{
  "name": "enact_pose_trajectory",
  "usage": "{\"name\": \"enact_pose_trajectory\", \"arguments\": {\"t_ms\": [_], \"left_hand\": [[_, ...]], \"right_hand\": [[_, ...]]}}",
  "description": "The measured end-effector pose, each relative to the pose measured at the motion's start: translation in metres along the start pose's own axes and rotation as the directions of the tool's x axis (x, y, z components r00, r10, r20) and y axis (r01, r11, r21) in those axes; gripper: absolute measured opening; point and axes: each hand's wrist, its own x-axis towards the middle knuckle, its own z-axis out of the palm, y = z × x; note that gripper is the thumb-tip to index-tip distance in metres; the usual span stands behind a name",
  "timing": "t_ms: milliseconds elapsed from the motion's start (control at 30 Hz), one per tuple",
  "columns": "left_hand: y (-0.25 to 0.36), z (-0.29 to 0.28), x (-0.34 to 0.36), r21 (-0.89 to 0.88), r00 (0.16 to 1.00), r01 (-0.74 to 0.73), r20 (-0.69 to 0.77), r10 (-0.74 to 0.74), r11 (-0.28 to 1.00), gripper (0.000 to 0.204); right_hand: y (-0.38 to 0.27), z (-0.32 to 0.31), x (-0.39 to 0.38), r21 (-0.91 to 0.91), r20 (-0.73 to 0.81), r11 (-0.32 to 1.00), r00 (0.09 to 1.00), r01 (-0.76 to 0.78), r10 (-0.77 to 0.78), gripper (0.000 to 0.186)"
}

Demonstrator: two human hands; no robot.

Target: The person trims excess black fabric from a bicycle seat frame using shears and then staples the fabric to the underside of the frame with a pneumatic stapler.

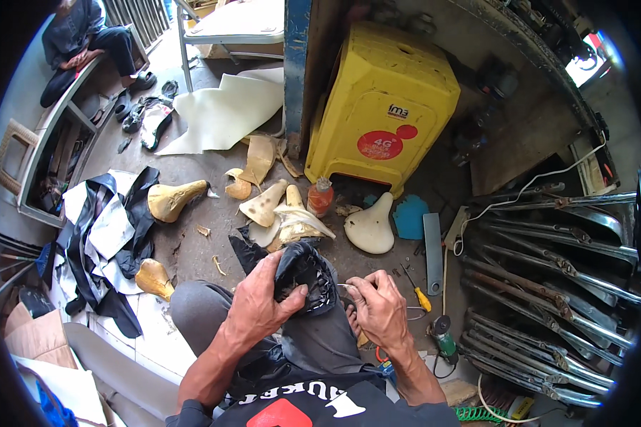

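Note:
My left hand (263,288) is closed on a black seat cover (312,276) over my lap, its thumb inside the cupped opening. Light stitches or thread run along the cover's right inner edge. Just right of it, my right hand (377,302) pinches a thin, pale, needle-like piece that points toward the cover. Whether it is a needle or thread is too small to tell. Saddle-shaped foam pieces lie beyond my hands: a white one (372,226), a spotted cream one (263,203) and a yellowish one (174,201).
Right of my hands lie a yellow-handled screwdriver (423,299), a grey flat bar (432,254) and a green power tool (444,340). Chromed metal frames (548,313) are stacked at right. A yellow plastic stool (384,107) stands ahead. Black-and-white scraps (107,235) lie left; a person (85,43) sits far left.

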Motion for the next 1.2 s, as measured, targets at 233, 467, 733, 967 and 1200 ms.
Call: {"name": "enact_pose_trajectory", "arguments": {"t_ms": [233, 467, 733, 967, 1200], "left_hand": [[-0.004, 0.005, -0.005, 0.038, 0.996, -0.075, -0.051, 0.077, 0.996, 0.071], [-0.004, 0.009, -0.005, 0.037, 0.991, -0.094, -0.095, 0.097, 0.995, 0.07], [-0.002, 0.011, -0.007, 0.034, 0.992, -0.064, -0.105, 0.068, 0.997, 0.07], [0.0, 0.015, -0.008, -0.013, 0.997, -0.044, -0.071, 0.043, 0.999, 0.071], [0.004, 0.013, -0.003, 0.075, 0.999, -0.027, -0.037, 0.03, 0.997, 0.066]], "right_hand": [[-0.015, 0.007, 0.003, -0.203, 0.022, 0.978, 0.999, 0.049, -0.046, 0.016], [-0.009, 0.013, 0.01, -0.133, 0.069, 0.988, 0.995, 0.077, -0.069, 0.015], [-0.003, 0.033, 0.007, 0.037, -0.112, 0.999, 0.994, 0.012, -0.007, 0.02], [0.019, 0.042, -0.01, 0.354, -0.225, 0.935, 0.972, 0.014, 0.071, 0.015], [0.012, 0.03, -0.003, 0.449, -0.175, 0.872, 0.938, -0.194, 0.298, 0.023]]}}
